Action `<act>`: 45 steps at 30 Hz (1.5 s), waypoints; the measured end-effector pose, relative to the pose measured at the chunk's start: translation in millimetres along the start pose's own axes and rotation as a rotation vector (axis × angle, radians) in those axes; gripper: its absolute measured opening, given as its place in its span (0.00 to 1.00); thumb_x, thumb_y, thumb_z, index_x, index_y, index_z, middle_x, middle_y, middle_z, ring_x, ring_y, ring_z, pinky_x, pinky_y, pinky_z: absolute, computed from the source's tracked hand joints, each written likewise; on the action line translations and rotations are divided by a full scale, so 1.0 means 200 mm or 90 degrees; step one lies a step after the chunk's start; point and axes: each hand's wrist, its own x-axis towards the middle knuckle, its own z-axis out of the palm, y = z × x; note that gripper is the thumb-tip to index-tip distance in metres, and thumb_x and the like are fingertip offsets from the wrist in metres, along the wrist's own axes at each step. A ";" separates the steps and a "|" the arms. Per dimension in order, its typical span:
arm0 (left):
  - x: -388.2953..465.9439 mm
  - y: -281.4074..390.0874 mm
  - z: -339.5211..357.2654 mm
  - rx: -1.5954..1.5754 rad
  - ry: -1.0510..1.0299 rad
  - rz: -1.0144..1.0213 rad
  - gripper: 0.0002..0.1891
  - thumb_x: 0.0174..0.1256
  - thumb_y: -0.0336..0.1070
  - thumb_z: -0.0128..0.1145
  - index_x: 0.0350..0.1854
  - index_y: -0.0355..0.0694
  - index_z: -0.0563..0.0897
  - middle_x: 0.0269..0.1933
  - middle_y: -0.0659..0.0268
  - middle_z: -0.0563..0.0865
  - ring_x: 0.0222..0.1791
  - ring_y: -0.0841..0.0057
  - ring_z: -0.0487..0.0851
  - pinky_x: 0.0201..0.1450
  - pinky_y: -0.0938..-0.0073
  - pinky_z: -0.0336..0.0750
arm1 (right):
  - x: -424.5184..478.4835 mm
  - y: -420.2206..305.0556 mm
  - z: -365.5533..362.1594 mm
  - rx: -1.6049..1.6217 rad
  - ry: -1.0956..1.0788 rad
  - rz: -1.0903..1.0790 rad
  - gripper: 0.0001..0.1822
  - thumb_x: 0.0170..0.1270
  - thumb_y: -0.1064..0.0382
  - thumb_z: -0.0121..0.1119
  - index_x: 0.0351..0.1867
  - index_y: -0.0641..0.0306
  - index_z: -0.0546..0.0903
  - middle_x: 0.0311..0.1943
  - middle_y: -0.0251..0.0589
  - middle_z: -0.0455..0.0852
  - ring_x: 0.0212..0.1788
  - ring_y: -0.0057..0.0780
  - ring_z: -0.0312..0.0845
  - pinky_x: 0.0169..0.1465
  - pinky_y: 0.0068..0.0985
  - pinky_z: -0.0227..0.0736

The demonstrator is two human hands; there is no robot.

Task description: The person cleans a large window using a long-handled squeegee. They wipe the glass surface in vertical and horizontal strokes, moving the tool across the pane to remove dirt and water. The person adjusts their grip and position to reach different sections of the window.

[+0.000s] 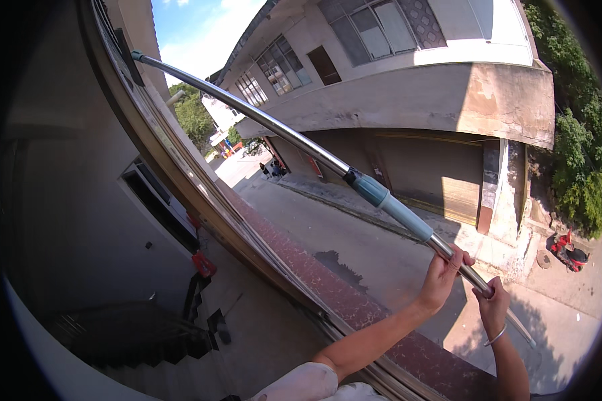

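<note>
A telescopic metal pole (291,135) with a blue-green locking sleeve slants across the view, outside an open window. My left hand (445,273) is closed around its metal shaft, below the sleeve. Lower down the same shaft, my right hand (492,301) grips it, with a bracelet on that wrist. At the upper left, the pole's far end meets a narrow dark tool head (128,57), which lies along the outer side of the window. Whether the head touches the glass I cannot tell.
The window frame (180,185) curves from upper left to lower right, beside a reddish stone ledge (351,295). Indoors, a dark stairwell (180,346) lies at the lower left. Outside are a street, a building (356,105), a red scooter (568,252) and several people far off.
</note>
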 end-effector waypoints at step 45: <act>0.66 1.66 -0.07 0.025 0.071 0.513 0.15 0.68 0.40 0.59 0.26 0.44 0.69 0.15 0.73 0.70 0.08 0.86 0.65 0.10 0.81 0.60 | 0.44 -1.35 0.44 0.396 -0.016 -0.294 0.20 0.62 0.56 0.64 0.18 0.60 0.69 0.15 0.27 0.66 0.20 0.18 0.56 0.23 0.26 0.55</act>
